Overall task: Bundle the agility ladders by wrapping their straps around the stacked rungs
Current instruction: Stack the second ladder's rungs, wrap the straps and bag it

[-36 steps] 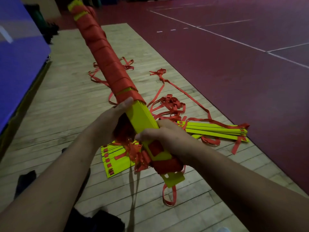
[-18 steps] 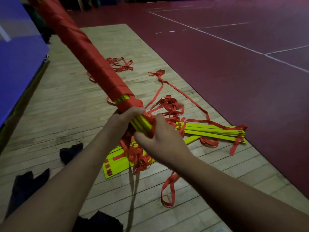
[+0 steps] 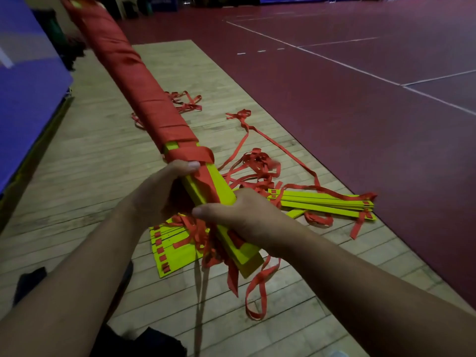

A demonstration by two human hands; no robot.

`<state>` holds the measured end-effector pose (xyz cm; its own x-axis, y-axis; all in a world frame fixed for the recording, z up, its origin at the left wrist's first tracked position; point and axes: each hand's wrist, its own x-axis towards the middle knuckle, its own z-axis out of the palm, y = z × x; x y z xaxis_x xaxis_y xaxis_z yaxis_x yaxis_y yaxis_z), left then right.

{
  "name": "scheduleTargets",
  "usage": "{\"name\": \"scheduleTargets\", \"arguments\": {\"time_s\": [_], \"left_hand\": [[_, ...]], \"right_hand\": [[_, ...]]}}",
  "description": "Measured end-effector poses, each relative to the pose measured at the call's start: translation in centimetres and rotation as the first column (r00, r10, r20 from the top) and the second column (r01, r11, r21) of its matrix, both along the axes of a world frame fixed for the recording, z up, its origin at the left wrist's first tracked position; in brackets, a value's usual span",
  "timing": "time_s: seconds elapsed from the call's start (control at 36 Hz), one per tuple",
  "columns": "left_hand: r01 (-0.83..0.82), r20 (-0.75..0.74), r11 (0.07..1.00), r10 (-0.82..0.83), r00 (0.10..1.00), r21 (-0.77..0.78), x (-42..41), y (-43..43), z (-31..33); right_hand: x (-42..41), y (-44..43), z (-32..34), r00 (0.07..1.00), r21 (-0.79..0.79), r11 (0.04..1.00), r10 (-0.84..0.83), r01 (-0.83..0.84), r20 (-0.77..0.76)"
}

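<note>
- The bundle [image 3: 144,99] has rolled flat-face up; the strap [image 3: 206,180] now crosses its yellow face.
- Your left hand [image 3: 157,194] and right hand [image 3: 244,216] both clasp it.

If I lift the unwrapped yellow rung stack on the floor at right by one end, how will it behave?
It would probably fan apart: the rung stack lies splayed, with no wrapping round it. Each rung looks flat and stiff, so likely little sag. Its red straps lie tangled beside it and would likely trail and snag.
</note>
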<state>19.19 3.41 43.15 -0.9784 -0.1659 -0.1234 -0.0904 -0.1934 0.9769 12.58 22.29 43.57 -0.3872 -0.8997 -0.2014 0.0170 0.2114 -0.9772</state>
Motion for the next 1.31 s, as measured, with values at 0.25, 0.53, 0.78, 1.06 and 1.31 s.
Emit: {"name": "scheduleTargets", "arguments": {"time_s": [0.25,0.53,0.78,1.06,1.31], "left_hand": [[0.01,0.173,0.96,0.04,0.984,-0.28,-1.2,1.5,-0.2],[-0.357,0.052,0.927,0.365,0.93,-0.117,-1.8,3.0,-1.4],[-0.265,-0.26,0.954,0.222,0.94,-0.142,0.0,1.0,-0.2],[-0.13,-0.04,0.976,0.125,0.991,-0.174,0.1,-0.2,0.4],[-0.237,0.07,0.904,0.279,0.958,-0.356,-0.9,1.6,-0.6]], "right_hand": [[-1.0,-1.3,-1.3,0.821,0.171,0.906,-0.255,0.388,-0.511],[2.0,-1.7,-3.0,0.484,0.094,0.877,-0.169,0.472,-0.859],[-0.6,-0.4,-0.4,0.929,-0.005,0.979,0.196,-0.205,0.313],[1.1,-0.8,-0.1,0.991,-0.047,0.991,-0.126,0.128,0.036],[0.1,-1.9,-1.9,0.6,0.09,0.863,-0.266,0.496,-0.755]]}}
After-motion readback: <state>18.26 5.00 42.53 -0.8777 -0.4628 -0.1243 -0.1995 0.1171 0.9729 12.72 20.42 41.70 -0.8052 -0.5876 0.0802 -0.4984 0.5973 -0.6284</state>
